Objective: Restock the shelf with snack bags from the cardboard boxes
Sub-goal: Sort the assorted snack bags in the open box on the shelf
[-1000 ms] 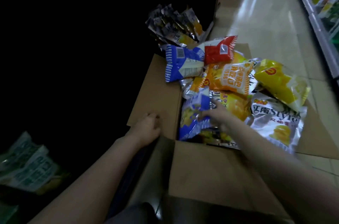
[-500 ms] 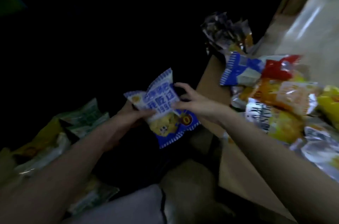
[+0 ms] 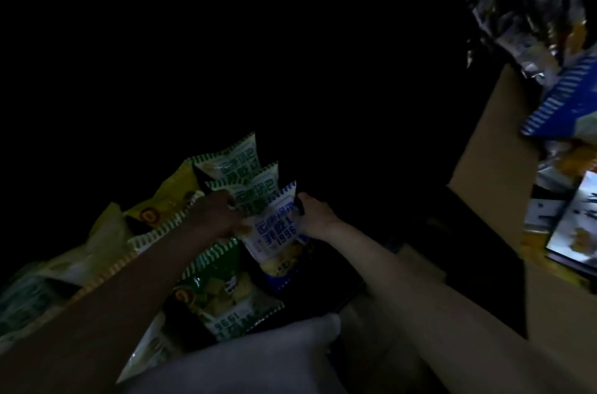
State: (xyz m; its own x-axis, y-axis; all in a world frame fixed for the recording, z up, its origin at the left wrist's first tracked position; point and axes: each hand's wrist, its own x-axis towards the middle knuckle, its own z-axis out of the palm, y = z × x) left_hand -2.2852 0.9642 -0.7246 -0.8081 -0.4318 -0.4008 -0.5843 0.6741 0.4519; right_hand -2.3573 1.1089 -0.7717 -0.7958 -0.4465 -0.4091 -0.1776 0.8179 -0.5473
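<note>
Hands, left hand point(image 3: 217, 216) and right hand point(image 3: 315, 216), grip blue bag point(image 3: 274, 232) edges beside green bags point(image 3: 245, 180).

Both forearms are bare, with no sleeves, watch or rings showing in the dim light. The left hand point(image 3: 219, 216) and right hand point(image 3: 315, 216) wear no gloves. At the frame's lower centre, a knee point(image 3: 258, 358) is clad in pale grey fabric.

Green bags point(image 3: 240, 177) crowding left; darkness right.
</note>
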